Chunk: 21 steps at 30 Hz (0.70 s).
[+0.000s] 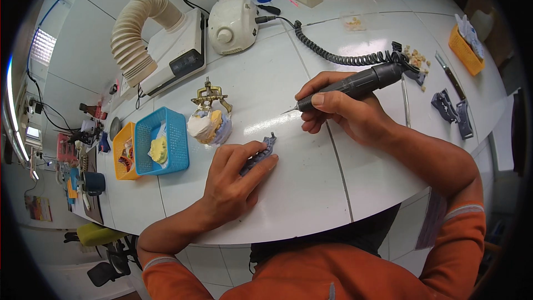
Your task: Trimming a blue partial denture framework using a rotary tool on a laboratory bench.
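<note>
My right hand (341, 103) is closed round a black rotary handpiece (355, 86), whose thin bur points left above the white table. A coiled black cord runs from the handpiece's rear. My left hand (236, 175) pinches a grey-blue dental piece (260, 157) between thumb and fingers, close to the tabletop; part of it is hidden under the fingers. The bur tip is apart from that piece, up and to its right. Just beyond my left hand stands a plaster dental model (211, 126) with a brass articulator (210, 97).
At left sit a blue basket (180, 153) holding a yellowish cast and an orange basket (123, 139). Behind are a white control unit (233, 25) and a hose extractor (177, 44). To the right lie a knife (451, 76), grey dental pieces (452, 112) and small tooth-coloured bits (417, 61).
</note>
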Available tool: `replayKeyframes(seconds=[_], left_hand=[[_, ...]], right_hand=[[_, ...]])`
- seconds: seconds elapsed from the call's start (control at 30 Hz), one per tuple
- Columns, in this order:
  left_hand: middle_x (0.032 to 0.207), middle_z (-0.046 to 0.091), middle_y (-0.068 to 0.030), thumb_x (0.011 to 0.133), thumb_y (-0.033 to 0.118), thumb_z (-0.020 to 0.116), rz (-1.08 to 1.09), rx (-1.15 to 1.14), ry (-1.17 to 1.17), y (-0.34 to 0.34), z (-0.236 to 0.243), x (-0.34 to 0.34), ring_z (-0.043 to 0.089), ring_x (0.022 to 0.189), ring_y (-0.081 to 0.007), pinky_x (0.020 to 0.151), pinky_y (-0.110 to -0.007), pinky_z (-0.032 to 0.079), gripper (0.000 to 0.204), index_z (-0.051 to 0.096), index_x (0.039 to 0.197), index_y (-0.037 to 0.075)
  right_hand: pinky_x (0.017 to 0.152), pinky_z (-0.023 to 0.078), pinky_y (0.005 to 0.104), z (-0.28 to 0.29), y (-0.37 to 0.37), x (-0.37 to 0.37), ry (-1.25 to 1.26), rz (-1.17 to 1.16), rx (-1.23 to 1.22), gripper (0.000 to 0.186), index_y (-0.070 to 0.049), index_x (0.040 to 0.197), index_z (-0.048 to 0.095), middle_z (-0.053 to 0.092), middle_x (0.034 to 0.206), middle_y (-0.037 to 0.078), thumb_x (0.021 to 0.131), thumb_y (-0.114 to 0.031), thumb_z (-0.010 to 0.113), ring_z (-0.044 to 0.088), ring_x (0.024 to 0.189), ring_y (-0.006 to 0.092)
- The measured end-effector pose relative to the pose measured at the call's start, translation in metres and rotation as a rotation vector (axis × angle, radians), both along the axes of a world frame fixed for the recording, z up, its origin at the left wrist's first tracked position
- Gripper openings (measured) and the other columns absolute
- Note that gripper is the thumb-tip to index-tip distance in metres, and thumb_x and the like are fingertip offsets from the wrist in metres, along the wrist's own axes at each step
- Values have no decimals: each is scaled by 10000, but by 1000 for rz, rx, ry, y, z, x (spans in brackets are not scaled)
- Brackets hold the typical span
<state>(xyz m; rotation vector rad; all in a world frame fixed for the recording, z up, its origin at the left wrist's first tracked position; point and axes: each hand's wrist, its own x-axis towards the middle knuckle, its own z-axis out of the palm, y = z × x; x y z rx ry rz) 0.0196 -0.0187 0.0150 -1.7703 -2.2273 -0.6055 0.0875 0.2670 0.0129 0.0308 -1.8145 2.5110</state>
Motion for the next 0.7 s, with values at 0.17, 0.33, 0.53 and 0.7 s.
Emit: replayKeyframes(seconds=[0.17, 0.33, 0.53, 0.7], left_hand=[[1170, 657, -171, 768, -125, 741, 33, -87, -69, 7, 1, 7, 644, 992, -272, 828, -336, 564, 402, 808, 1125, 48], [1259, 614, -163, 896, -94, 732, 117, 157, -546, 4, 5, 0, 691, 1040, -196, 856, -301, 615, 336, 738, 1221, -7], [1327, 554, -159, 980, -59, 690, 86, 224, -826, -1, 4, -5, 659, 1126, -182, 974, -316, 624, 337, 632, 1311, -31], [1308, 567, -162, 976, -51, 702, 87, 206, -831, -1, 4, -6, 672, 1098, -182, 953, -300, 636, 336, 634, 1305, -30]], right_hand=[[792, 635, 336, 2, 0, 3, -3, 50, 59, 339, 56, 1190, 693, 733, 923, 164, 994, -219, 660, 761, 843, 221], [789, 631, 329, 3, -2, 2, -9, 53, 46, 340, 50, 1194, 690, 734, 927, 161, 993, -222, 663, 761, 847, 222], [777, 637, 348, -3, -3, 1, 6, 44, -7, 325, 50, 1194, 687, 724, 916, 154, 1011, -217, 660, 759, 842, 234], [784, 643, 403, 3, -3, 1, -23, 46, 8, 349, 87, 1197, 662, 699, 932, 183, 970, -179, 652, 749, 844, 256]])
